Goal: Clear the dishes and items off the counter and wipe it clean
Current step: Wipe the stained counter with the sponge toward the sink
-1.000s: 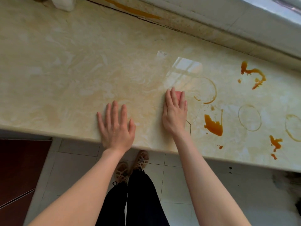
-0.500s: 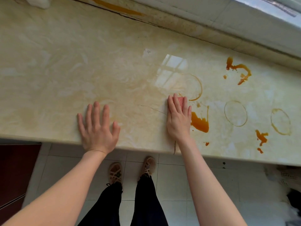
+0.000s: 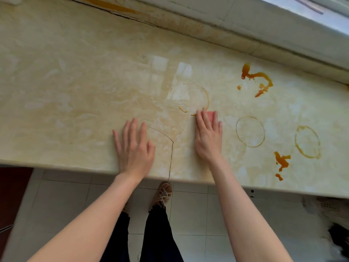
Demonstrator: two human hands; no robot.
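Observation:
My right hand (image 3: 207, 138) presses flat, fingers straight, on a pink cloth (image 3: 211, 114); only the cloth's far edge shows past my fingertips. My left hand (image 3: 134, 148) rests flat and spread on the beige marble counter (image 3: 75, 82) near its front edge. Orange sauce marks the counter: a squiggle (image 3: 259, 80) at the back right, a blob (image 3: 282, 161) near the front right, two full ring marks (image 3: 250, 131) (image 3: 307, 142), and a partial ring (image 3: 200, 95) just beyond my right fingertips.
A thin crack (image 3: 171, 148) runs across the counter between my hands down to the front edge. A raised ledge and window sill (image 3: 245, 25) border the back. Below lie the tiled floor (image 3: 188, 208) and my feet.
My right hand has slid the pink cloth to the right, over the spot where an orange blob lay; that blob no longer shows. My left hand stays flat on the counter.

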